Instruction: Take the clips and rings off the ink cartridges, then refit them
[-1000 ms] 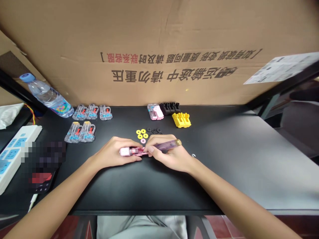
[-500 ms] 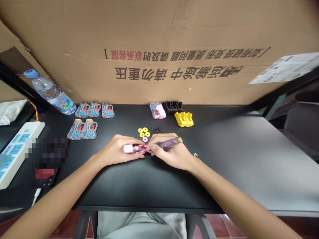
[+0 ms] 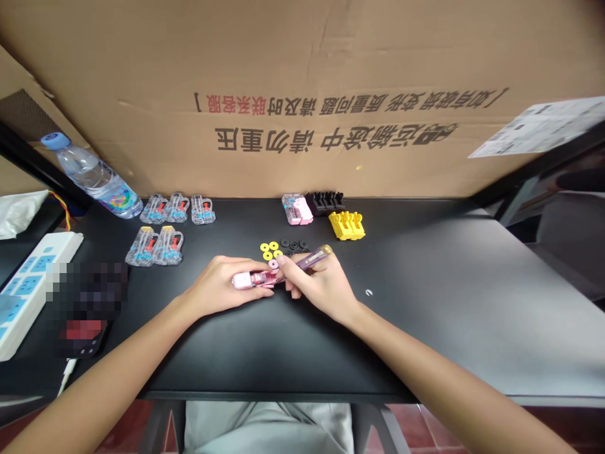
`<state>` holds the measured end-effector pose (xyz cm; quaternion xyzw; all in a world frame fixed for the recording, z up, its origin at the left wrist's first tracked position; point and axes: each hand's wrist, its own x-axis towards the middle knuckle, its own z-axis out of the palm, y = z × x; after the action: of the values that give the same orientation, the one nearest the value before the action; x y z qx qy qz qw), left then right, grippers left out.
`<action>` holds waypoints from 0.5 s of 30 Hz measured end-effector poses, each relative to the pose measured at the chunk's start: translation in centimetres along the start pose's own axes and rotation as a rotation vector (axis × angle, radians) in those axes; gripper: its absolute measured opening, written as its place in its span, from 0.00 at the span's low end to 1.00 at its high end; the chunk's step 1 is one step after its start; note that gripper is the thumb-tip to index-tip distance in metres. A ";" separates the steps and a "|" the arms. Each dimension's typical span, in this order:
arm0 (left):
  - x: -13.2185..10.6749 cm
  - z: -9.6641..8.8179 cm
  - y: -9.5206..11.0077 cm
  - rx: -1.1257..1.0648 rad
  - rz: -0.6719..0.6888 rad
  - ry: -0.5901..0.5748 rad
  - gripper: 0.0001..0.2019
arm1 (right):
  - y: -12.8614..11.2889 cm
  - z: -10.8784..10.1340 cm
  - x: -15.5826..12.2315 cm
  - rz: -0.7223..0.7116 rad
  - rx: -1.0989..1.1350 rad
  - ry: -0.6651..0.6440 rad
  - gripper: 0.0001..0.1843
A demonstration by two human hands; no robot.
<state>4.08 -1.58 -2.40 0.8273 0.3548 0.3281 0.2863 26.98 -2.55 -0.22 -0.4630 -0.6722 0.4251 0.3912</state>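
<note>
"At mid-desk [image 3: 265, 359], taking the hands as clock centre and the cardboard [image 3: 302, 57] as twelve; what's held?"

"Left hand [image 3: 221, 284]: grip clamped on a pink piece [image 3: 242, 281], thumb on the near side, fingers on the far side; a see-through section with red shows midway along it. Can't tell if it touches the desk."

"Right hand [image 3: 324, 287]?"

"Grip clamped on a purple tool [image 3: 309, 258], thumb along it; gold end points to two o'clock, other end at the pink piece; exact contact too small to tell."

"Nearby?"

"Pink ring [image 3: 270, 264] by the right thumb; yellow rings [image 3: 261, 246] at eleven; black rings [image 3: 282, 243] at one, partly hidden by the hand; small pale bit [image 3: 369, 292] at three."

"Farther out?"

"Pink-and-clear part [image 3: 299, 210] just past twelve; black parts [image 3: 327, 202] at one, beside it; yellow parts [image 3: 347, 227] nearer two; five clear parts [image 3: 170, 247] about ten, in two rows; bottle [image 3: 92, 176] beyond them, leaning; phone [image 3: 87, 348] between eight and nine, mostly pixelated."
</note>
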 end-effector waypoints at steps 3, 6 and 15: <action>0.1 -0.2 0.0 -0.034 -0.030 -0.012 0.20 | 0.2 -0.4 0.3 -0.009 0.004 0.032 0.31; 0.3 -0.6 0.1 -0.111 -0.079 0.015 0.22 | 0.4 -1.0 0.7 -0.047 -0.024 0.056 0.29; 1.4 -2.0 0.8 -0.321 -0.419 0.484 0.19 | 0.7 -0.6 0.5 -0.247 -0.075 -0.149 0.22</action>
<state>3.63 -0.43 -0.11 0.5794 0.5180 0.5005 0.3814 27.62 -1.82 -0.56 -0.3580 -0.7669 0.3814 0.3719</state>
